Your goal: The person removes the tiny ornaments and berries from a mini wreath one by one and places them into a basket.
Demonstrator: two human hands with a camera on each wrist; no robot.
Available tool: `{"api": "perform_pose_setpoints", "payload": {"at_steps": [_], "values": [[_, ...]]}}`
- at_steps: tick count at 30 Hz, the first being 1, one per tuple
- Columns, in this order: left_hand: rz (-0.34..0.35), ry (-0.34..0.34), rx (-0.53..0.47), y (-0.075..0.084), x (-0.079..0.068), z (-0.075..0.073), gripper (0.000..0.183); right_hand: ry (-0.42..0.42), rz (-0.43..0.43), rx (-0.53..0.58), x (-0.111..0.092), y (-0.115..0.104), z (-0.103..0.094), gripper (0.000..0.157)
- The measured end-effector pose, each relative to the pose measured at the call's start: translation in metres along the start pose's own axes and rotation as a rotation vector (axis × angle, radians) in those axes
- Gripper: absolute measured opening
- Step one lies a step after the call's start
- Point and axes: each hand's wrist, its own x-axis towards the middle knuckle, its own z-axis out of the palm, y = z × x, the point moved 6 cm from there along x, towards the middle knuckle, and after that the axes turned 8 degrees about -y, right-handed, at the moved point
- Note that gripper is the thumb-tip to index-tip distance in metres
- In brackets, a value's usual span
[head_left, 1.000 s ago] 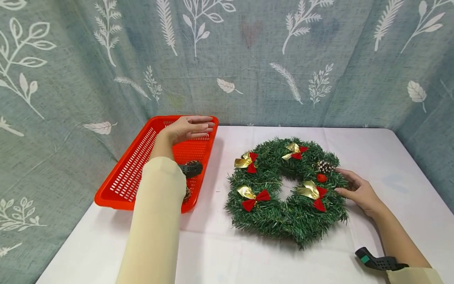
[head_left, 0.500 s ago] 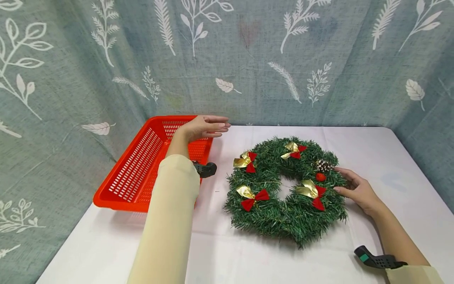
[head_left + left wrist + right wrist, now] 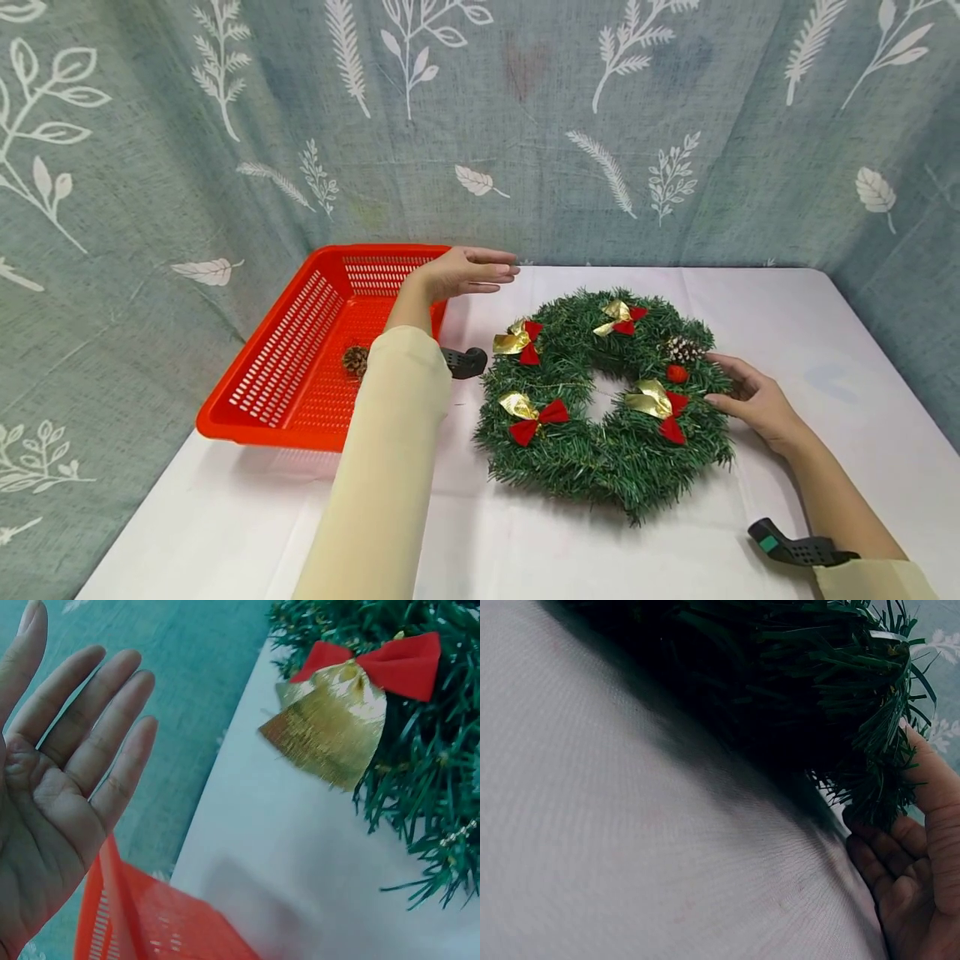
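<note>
A green tinsel wreath (image 3: pixel 600 475) lies flat on the white table, trimmed with several red-and-gold bows (image 3: pixel 540 423), a white-tipped pine cone (image 3: pixel 684 350) and a small red ball (image 3: pixel 677 374). My left hand (image 3: pixel 468 273), fingers extended and palm bare, hovers past the right rim of a red basket, up and left of the wreath. The left wrist view shows that empty palm (image 3: pixel 67 772) beside one bow (image 3: pixel 334 720). My right hand (image 3: pixel 761 408) holds the wreath's right edge, thumb and fingers on either side of the tinsel (image 3: pixel 885 757).
The red perforated basket (image 3: pixel 285 437) stands at the left, with a brown pine cone (image 3: pixel 354 361) inside; my left sleeve (image 3: pixel 390 467) covers part of it. A leaf-patterned curtain (image 3: pixel 540 192) hangs behind the white table (image 3: pixel 495 550). Each wrist carries a black strap-like device (image 3: pixel 802 550).
My left hand has moved right, from above the basket to beyond its right rim, uncovering the pine cone inside. The right hand and the wreath have stayed put.
</note>
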Motion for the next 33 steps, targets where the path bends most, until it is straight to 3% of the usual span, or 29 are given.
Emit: {"api": "perform_pose_setpoints", "payload": {"at_steps": [4,10,19,33], "values": [[-0.02,-0.008,0.009,-0.001,0.009,0.011,0.044,-0.001,-0.001,-0.001,0.0,0.001,0.0,0.059],[-0.042,-0.072,-0.004,-0.002,0.026,0.033,0.045,0.002,-0.004,-0.003,-0.001,0.001,0.0,0.059],[-0.016,-0.17,-0.013,-0.002,0.048,0.063,0.045,0.0,0.0,-0.006,-0.001,0.0,0.0,0.058],[0.057,-0.234,-0.054,0.005,0.079,0.106,0.048,-0.005,-0.006,0.005,0.0,-0.001,-0.001,0.058]]}}
